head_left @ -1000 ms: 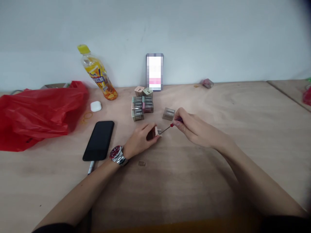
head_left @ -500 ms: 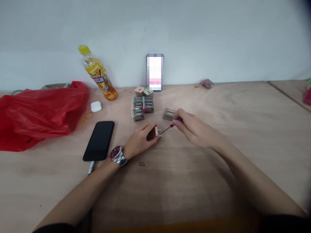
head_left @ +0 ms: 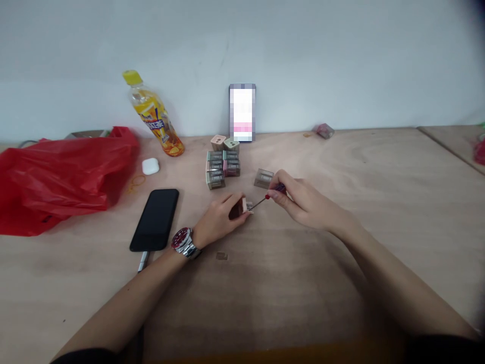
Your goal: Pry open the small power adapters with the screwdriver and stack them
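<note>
My left hand (head_left: 220, 217) pinches the pale pink top of a pencil sharpener (head_left: 244, 205) between thumb and fingers, its inner side facing right. In my right hand (head_left: 299, 199) is a small screwdriver (head_left: 260, 202) with a red and dark handle. Its thin shaft slants down left, and the tip meets the sharpener's inner part; the exact contact is too small to make out. Just behind my right fingertips lies a smoky clear sharpener container (head_left: 263, 178). Several two-hole pencil sharpeners (head_left: 223, 169) with pastel tops and smoky bodies are grouped beyond my left hand.
A phone (head_left: 242, 112) leans on the wall, and a black phone (head_left: 154, 220) with a cable lies left. Also there are a drink bottle (head_left: 155, 121), a white earbud case (head_left: 150, 166) and a red plastic bag (head_left: 68, 177). A pinkish sharpener (head_left: 325, 131) lies by the wall.
My right fingers have shifted slightly on the screwdriver, whose handle looks turned a little. The left hand and the sharpener top stay in place.
</note>
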The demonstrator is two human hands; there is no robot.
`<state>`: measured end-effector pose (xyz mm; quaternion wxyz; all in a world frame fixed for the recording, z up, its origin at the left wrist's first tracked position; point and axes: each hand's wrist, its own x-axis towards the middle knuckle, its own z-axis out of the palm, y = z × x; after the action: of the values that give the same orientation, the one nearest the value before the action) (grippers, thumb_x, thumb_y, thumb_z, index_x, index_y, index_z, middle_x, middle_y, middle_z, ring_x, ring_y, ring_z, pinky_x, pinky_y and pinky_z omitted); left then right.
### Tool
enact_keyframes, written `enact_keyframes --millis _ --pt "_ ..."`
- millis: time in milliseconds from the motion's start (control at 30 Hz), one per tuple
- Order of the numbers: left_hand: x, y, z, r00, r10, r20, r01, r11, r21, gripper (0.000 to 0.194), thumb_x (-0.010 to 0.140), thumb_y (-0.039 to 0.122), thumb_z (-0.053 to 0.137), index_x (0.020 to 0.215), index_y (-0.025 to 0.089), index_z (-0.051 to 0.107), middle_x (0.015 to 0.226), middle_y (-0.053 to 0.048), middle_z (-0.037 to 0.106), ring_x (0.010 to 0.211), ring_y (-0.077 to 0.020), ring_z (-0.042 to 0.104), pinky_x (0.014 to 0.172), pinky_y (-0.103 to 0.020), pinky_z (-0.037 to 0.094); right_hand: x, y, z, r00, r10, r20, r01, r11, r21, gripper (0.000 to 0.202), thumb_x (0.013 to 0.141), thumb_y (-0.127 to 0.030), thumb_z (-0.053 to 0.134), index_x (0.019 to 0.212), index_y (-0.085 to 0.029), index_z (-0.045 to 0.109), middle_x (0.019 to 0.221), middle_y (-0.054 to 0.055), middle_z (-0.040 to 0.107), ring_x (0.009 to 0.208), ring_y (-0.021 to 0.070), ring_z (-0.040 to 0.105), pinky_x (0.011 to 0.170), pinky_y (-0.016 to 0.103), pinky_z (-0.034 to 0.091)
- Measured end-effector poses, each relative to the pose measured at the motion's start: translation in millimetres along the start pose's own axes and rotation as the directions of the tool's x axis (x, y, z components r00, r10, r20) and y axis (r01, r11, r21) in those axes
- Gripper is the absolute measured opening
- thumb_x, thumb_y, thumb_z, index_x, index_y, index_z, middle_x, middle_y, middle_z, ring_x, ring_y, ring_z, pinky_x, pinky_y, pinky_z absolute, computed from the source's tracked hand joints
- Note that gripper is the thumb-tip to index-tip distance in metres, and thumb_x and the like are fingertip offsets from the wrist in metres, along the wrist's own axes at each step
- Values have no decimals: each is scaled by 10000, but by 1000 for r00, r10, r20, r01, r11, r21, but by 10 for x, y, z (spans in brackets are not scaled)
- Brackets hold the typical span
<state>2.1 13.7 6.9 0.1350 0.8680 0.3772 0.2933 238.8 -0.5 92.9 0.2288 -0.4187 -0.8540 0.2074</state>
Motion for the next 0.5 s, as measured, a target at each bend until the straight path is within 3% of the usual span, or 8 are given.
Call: enact_keyframes --millis 267,500 --pt "-5 -8 10 1000 5 -9 -6 1000 -2 392 881 347 626 1221 181 525 1074 -89 650 947 -216 636 827 -352 535 28 61 75 993 -29 -116 25 999 -33 248 943 -381 525 788 -193 477 576 -43 507 475 92 431 529 240 313" --pt "-2 -8 5 1000 18 -14 -18 1000 12 404 872 336 637 1228 180 527 1038 -81 651 921 -210 635 804 -344 536 30 99 156 969 74 -238 -86 995 -43 479 902 -516 549 585 -188 403 478 -55 391 437 68 339 493 243 261"
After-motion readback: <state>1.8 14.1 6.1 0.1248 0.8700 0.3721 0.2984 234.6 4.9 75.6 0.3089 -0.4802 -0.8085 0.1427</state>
